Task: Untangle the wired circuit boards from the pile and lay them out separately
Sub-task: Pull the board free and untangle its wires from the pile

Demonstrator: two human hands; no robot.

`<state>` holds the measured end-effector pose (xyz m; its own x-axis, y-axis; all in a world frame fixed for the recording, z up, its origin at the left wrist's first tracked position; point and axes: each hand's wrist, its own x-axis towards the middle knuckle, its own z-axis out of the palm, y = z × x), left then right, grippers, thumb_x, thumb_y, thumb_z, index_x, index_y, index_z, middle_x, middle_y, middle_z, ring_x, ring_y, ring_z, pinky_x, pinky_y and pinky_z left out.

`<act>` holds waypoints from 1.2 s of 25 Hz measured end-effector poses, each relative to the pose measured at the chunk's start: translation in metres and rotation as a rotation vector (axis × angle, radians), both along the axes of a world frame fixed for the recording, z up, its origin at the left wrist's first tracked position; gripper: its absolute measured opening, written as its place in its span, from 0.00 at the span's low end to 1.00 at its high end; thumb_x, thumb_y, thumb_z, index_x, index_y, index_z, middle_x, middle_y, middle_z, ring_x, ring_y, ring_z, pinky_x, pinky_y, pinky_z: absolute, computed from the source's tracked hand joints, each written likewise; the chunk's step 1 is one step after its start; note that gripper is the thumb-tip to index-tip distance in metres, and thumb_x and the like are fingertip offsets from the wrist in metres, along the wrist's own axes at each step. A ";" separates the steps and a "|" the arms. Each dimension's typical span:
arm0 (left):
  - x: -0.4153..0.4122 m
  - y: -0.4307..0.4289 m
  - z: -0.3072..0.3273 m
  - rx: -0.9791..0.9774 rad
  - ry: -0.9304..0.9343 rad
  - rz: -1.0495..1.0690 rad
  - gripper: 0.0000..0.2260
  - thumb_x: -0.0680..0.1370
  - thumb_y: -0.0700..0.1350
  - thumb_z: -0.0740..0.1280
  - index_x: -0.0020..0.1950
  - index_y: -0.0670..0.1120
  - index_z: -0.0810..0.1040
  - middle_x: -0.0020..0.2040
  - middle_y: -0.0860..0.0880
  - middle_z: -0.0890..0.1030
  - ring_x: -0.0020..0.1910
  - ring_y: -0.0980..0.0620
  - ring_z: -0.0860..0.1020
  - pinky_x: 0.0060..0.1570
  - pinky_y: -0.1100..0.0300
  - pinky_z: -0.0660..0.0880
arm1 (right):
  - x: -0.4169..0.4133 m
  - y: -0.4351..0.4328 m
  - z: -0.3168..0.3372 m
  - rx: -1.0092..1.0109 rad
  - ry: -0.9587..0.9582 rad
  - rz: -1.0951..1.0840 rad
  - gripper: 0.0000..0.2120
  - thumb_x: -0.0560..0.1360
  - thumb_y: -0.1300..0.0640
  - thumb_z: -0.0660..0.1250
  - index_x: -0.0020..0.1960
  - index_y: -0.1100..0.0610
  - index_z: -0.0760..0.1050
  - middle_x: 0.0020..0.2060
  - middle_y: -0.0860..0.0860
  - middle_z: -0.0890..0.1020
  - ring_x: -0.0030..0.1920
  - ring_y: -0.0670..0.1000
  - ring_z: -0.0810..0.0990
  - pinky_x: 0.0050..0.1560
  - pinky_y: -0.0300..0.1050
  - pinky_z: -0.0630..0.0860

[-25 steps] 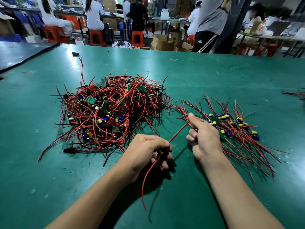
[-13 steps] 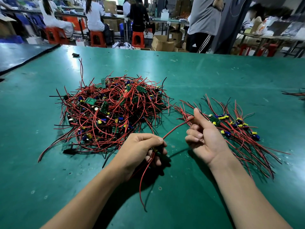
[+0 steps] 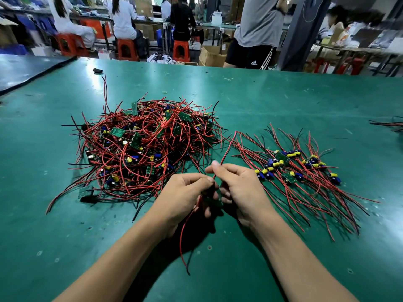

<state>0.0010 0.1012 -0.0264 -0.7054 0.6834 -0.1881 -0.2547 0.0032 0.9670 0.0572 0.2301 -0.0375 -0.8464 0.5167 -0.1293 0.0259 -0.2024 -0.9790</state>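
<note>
The green surface (image 3: 261,99) runs wide to a far edge, with a dark seam at far left. Bare green lies in front of both arms and beyond the sorted lot. The pile (image 3: 141,147), a knot of red and black leads and small boards, sits left of centre. To its right lies the row (image 3: 301,171) of freed boards, fanned out with leads roughly parallel, its nearest leads just beside the pile's fringe. Between the two, low over the surface, the left hand (image 3: 185,192) is curled round one board (image 3: 212,200), which is mostly hidden in the grip. The right hand (image 3: 237,186) pinches that board's red wire (image 3: 226,149) between thumb and forefinger. The wire rises to end between pile and row. Another lead (image 3: 183,232) hangs from the left hand to the surface.

One board seems to be out of the tangle and having its leads straightened. Next it likely needs carrying right and setting at the row's near-left end, apart from its neighbours, with the loose lead kept off the pile.
</note>
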 end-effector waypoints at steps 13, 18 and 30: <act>0.004 -0.004 0.012 -0.091 0.079 -0.211 0.11 0.79 0.39 0.65 0.39 0.41 0.82 0.33 0.41 0.81 0.20 0.49 0.72 0.21 0.66 0.68 | -0.006 0.025 0.001 -0.216 0.165 -0.443 0.16 0.80 0.54 0.68 0.37 0.61 0.76 0.24 0.47 0.58 0.20 0.43 0.53 0.21 0.37 0.51; 0.002 -0.006 0.010 -0.107 0.093 -0.228 0.11 0.79 0.41 0.65 0.39 0.43 0.83 0.34 0.42 0.82 0.22 0.49 0.72 0.22 0.64 0.67 | -0.004 0.025 0.008 -0.552 0.230 -0.358 0.16 0.80 0.53 0.66 0.36 0.59 0.74 0.23 0.46 0.60 0.18 0.42 0.55 0.18 0.34 0.53; -0.005 -0.006 0.000 0.024 -0.012 0.003 0.11 0.76 0.46 0.70 0.57 0.45 0.81 0.41 0.41 0.85 0.31 0.49 0.75 0.28 0.65 0.70 | 0.007 0.025 0.004 -0.258 -0.002 0.050 0.29 0.66 0.35 0.75 0.54 0.58 0.82 0.31 0.46 0.69 0.24 0.42 0.63 0.23 0.35 0.62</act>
